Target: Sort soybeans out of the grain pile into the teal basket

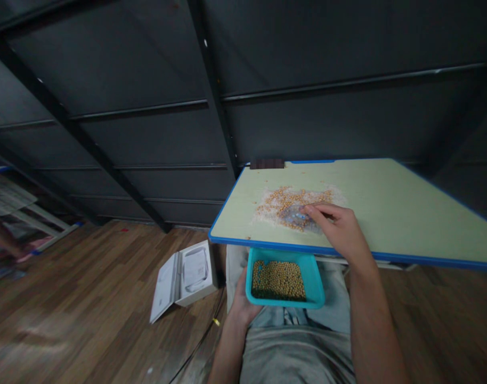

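Observation:
My left hand (245, 298) grips the left side of a teal plastic tray (313, 282), its fingers partly hidden behind the wall. Inside lie many yellow soybeans (281, 277), with darker green ones along the near side. The tray is over my lap, just below the table's front edge. My right hand (339, 224) is above the table with thumb and fingers pinched at a see-through, bluish plastic piece (295, 217); I cannot tell its exact kind. Beneath and around it, loose soybeans (281, 200) are spread among white rice-like grains (263, 214).
The pale table (407, 213) has a blue edge, with a dark object (267, 164) at its back left. A dark metal wall (147, 133) rises behind. On the wooden floor lie an open white box (195, 266) and a black cable (199, 344). Another person's arm (6, 240) shows far left.

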`<state>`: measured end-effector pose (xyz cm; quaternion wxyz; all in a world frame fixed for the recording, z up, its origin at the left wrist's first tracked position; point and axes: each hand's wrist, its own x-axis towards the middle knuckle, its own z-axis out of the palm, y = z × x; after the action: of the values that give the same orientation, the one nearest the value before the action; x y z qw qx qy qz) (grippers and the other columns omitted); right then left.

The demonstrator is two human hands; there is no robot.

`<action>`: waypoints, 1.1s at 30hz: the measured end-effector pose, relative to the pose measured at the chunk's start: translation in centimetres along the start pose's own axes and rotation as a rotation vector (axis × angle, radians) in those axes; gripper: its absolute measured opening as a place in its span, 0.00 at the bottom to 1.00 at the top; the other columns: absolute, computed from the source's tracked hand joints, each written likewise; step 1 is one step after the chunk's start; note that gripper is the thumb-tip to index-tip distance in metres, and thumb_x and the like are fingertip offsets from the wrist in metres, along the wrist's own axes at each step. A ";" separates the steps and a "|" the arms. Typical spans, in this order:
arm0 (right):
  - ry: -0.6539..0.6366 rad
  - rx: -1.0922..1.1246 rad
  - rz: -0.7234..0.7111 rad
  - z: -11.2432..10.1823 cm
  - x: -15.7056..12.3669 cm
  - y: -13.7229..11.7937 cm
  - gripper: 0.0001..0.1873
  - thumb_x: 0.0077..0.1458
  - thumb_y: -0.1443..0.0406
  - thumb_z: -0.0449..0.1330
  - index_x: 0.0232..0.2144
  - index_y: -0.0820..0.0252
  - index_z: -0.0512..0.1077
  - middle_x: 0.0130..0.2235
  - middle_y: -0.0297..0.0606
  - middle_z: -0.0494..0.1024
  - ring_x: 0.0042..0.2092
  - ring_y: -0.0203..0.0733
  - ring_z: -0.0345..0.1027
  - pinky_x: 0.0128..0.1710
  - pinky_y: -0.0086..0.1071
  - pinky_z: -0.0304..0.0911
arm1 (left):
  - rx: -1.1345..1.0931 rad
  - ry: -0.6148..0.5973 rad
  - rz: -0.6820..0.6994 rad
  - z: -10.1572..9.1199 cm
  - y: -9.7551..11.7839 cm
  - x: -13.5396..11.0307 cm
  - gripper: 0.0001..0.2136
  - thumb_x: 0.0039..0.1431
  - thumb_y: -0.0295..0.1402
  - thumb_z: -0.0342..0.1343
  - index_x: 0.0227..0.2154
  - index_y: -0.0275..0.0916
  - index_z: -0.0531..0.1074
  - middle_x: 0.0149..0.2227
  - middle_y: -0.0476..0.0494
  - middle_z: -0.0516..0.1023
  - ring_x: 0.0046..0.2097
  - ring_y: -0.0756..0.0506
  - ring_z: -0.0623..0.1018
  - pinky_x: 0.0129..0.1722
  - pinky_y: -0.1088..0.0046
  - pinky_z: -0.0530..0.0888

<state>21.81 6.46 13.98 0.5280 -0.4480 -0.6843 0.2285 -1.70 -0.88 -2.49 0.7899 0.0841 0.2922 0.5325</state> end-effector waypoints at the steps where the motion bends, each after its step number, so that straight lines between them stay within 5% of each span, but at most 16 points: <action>1: -0.003 -0.007 0.003 0.0 0.0 0.0 0.12 0.63 0.58 0.62 0.33 0.55 0.84 0.38 0.38 0.86 0.42 0.47 0.78 0.43 0.39 0.69 | 0.002 -0.012 -0.003 0.0 0.0 0.0 0.18 0.59 0.45 0.62 0.45 0.39 0.80 0.46 0.40 0.86 0.55 0.33 0.80 0.57 0.57 0.76; 12: -0.130 -0.025 0.009 0.0 -0.1 -0.3 0.14 0.65 0.57 0.61 0.34 0.55 0.84 0.38 0.39 0.85 0.40 0.45 0.76 0.39 0.39 0.66 | -0.045 -0.080 -0.012 0.7 0.3 -0.3 0.16 0.64 0.40 0.59 0.45 0.33 0.81 0.43 0.38 0.87 0.54 0.35 0.81 0.60 0.60 0.73; 19: -0.061 -0.056 0.033 0.0 0.0 0.0 0.15 0.64 0.56 0.61 0.33 0.55 0.84 0.37 0.39 0.85 0.40 0.46 0.76 0.40 0.40 0.66 | -0.094 -0.088 0.001 -0.4 0.0 0.2 0.16 0.63 0.39 0.60 0.44 0.31 0.81 0.44 0.36 0.87 0.53 0.35 0.82 0.59 0.60 0.73; 33: -0.124 -0.011 0.023 -0.1 0.0 -0.5 0.13 0.64 0.57 0.61 0.34 0.54 0.83 0.38 0.38 0.86 0.40 0.44 0.77 0.40 0.39 0.68 | -0.054 -0.038 0.002 -1.1 -0.1 0.5 0.17 0.62 0.44 0.60 0.46 0.36 0.80 0.46 0.38 0.86 0.56 0.34 0.80 0.59 0.58 0.74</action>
<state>21.71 6.23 14.38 0.4794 -0.4438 -0.7118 0.2580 -2.08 -0.71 -3.58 0.7969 0.0733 0.2625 0.5392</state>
